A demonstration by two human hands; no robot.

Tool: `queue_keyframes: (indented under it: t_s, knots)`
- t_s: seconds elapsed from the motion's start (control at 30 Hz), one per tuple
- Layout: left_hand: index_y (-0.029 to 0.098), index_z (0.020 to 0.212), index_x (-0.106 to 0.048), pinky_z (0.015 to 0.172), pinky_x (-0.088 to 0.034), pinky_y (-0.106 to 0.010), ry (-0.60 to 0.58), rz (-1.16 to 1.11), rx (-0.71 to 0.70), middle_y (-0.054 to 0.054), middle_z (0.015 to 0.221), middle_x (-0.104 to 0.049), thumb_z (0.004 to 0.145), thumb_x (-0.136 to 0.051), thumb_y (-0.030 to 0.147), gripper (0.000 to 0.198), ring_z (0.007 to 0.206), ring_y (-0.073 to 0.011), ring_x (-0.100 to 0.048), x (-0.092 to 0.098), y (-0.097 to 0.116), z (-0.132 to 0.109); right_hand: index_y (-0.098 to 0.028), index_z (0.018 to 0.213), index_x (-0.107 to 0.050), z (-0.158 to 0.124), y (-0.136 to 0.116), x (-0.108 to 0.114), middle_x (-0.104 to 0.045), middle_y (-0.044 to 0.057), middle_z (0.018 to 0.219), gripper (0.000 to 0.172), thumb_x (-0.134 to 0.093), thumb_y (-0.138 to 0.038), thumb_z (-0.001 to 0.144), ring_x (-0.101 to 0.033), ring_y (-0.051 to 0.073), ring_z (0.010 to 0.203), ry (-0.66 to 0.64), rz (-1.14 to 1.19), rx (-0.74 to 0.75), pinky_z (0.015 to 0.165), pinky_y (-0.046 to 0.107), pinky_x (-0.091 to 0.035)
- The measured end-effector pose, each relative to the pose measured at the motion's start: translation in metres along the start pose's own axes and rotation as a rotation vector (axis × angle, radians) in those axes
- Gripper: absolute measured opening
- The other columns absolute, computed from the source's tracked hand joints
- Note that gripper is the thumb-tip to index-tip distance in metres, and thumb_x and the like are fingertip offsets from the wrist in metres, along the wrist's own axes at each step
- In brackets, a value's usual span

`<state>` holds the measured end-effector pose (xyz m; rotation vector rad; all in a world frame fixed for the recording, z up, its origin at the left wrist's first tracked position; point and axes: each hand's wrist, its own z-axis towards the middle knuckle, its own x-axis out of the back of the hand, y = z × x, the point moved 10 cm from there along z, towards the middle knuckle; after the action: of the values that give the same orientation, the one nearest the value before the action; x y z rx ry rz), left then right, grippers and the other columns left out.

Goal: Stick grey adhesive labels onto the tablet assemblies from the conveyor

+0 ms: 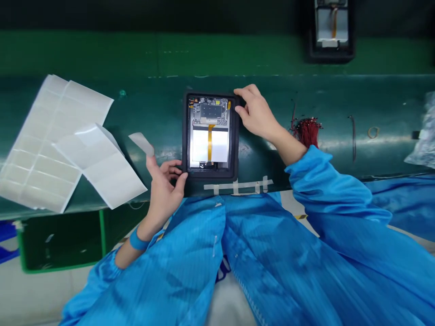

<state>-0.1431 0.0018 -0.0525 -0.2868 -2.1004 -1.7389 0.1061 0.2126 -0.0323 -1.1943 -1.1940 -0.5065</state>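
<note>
A tablet without its back cover (210, 136) lies in a black frame on the green mat, its circuit board at the top and a silvery battery with amber tape below. My left hand (165, 185) grips the lower left corner between thumb and fingers. From its raised index fingertip sticks out a pale adhesive label (142, 143). At the upper right corner, my right hand (256, 111) holds the frame's edge with thumb and fingers. Left of my left hand lie sheets of blank labels (44, 140) and a white backing sheet (105, 165).
Another opened tablet (332, 27) sits on the green surface at the back right. Red wires (307, 131) lie in a bundle beside my right forearm, near a rubber band (373, 132) and a clear plastic bag (423, 136). Tape strips (238, 185) mark the front edge; a green bin (61, 240) stands below.
</note>
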Motion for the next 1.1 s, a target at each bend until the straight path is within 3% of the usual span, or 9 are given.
queue_keyframes:
  t_s: [0.23, 0.3, 0.4, 0.5, 0.6, 0.73, 0.83, 0.93, 1.1]
  knots:
    - [0.033, 0.165, -0.008, 0.067, -0.056, -0.028, -0.033, 0.018, -0.037, -0.007, 0.115, -0.061, 0.087, -0.073, 0.022, 0.101, 0.086, -0.0168, -0.064, -0.017, 0.003, -0.005, -0.016, 0.156, -0.050, -0.013, 0.007, -0.001, -0.053, 0.018, 0.150, 0.053, -0.049, -0.026, 0.103, -0.060, 0.031, 0.131, 0.076, 0.062, 0.019, 0.117, 0.047, -0.051]
    - [0.030, 0.160, -0.023, 0.067, -0.054, -0.028, -0.009, 0.073, -0.122, -0.008, 0.117, -0.061, 0.086, -0.074, 0.023, 0.091, 0.088, -0.0171, -0.062, -0.016, 0.013, -0.010, -0.019, 0.153, -0.053, -0.025, 0.003, 0.006, -0.054, 0.018, 0.148, 0.052, -0.053, -0.030, 0.103, -0.057, 0.034, 0.134, 0.158, 0.104, 0.028, 0.117, 0.052, -0.050]
    - [0.023, 0.133, -0.055, 0.075, -0.052, -0.031, 0.045, 0.113, -0.262, -0.008, 0.116, -0.059, 0.089, -0.075, 0.027, 0.049, 0.092, -0.0176, -0.058, -0.005, 0.036, -0.014, -0.024, 0.144, -0.060, -0.054, -0.023, 0.016, -0.058, 0.017, 0.144, 0.043, -0.056, -0.035, 0.103, -0.053, 0.035, 0.136, 0.225, 0.226, 0.085, 0.114, 0.055, -0.049]
    - [0.021, 0.109, -0.062, 0.079, -0.050, -0.033, -0.092, 0.002, -0.295, -0.005, 0.104, -0.059, 0.099, -0.069, 0.031, 0.016, 0.088, -0.0168, -0.056, -0.009, 0.055, -0.010, -0.022, 0.129, -0.067, -0.083, -0.068, 0.009, -0.071, 0.011, 0.125, 0.031, -0.057, -0.036, 0.103, -0.063, 0.026, 0.114, 0.063, 0.511, 0.195, 0.098, 0.042, -0.055]
    - [0.021, 0.100, -0.064, 0.077, -0.048, -0.033, -0.177, -0.028, -0.308, -0.004, 0.098, -0.060, 0.103, -0.065, 0.035, 0.015, 0.086, -0.0171, -0.055, -0.013, 0.073, -0.004, -0.018, 0.121, -0.069, -0.104, -0.097, -0.009, -0.076, 0.005, 0.107, 0.032, -0.064, -0.043, 0.101, -0.064, 0.014, 0.085, -0.137, 0.796, 0.164, 0.077, 0.028, -0.052]
    - [0.020, 0.099, -0.065, 0.079, -0.049, -0.033, -0.199, -0.024, -0.364, -0.004, 0.098, -0.062, 0.104, -0.064, 0.035, 0.015, 0.088, -0.0175, -0.057, -0.016, 0.086, -0.002, -0.018, 0.100, -0.072, -0.113, -0.102, -0.020, -0.072, -0.001, 0.085, 0.026, -0.075, -0.042, 0.093, -0.058, 0.010, 0.070, -0.119, 0.907, 0.026, 0.066, 0.025, -0.045]
    - [0.020, 0.106, -0.068, 0.084, -0.050, -0.036, -0.218, 0.035, -0.395, -0.006, 0.101, -0.065, 0.105, -0.062, 0.034, 0.015, 0.093, -0.0193, -0.060, -0.021, 0.081, -0.006, -0.018, 0.085, -0.070, -0.116, -0.093, -0.024, -0.068, -0.002, 0.076, 0.016, -0.069, -0.032, 0.094, -0.057, 0.010, 0.067, -0.026, 0.890, -0.046, 0.066, 0.026, -0.043]
    - [0.019, 0.114, -0.067, 0.088, -0.050, -0.038, -0.097, 0.168, -0.379, -0.007, 0.103, -0.068, 0.104, -0.061, 0.035, 0.020, 0.095, -0.0210, -0.060, -0.012, 0.063, -0.007, -0.018, 0.084, -0.068, -0.123, -0.079, -0.032, -0.066, -0.002, 0.073, 0.013, -0.065, -0.026, 0.093, -0.057, 0.011, 0.065, 0.038, 0.808, -0.114, 0.065, 0.027, -0.043]
    - [0.020, 0.097, -0.063, 0.080, -0.050, -0.036, 0.022, 0.155, -0.378, -0.006, 0.091, -0.064, 0.103, -0.061, 0.037, 0.019, 0.087, -0.0198, -0.059, 0.001, 0.047, -0.012, -0.020, 0.083, -0.061, -0.131, -0.073, -0.034, -0.059, -0.004, 0.072, 0.011, -0.063, -0.024, 0.093, -0.052, 0.010, 0.064, 0.098, 0.766, -0.137, 0.062, 0.026, -0.041]
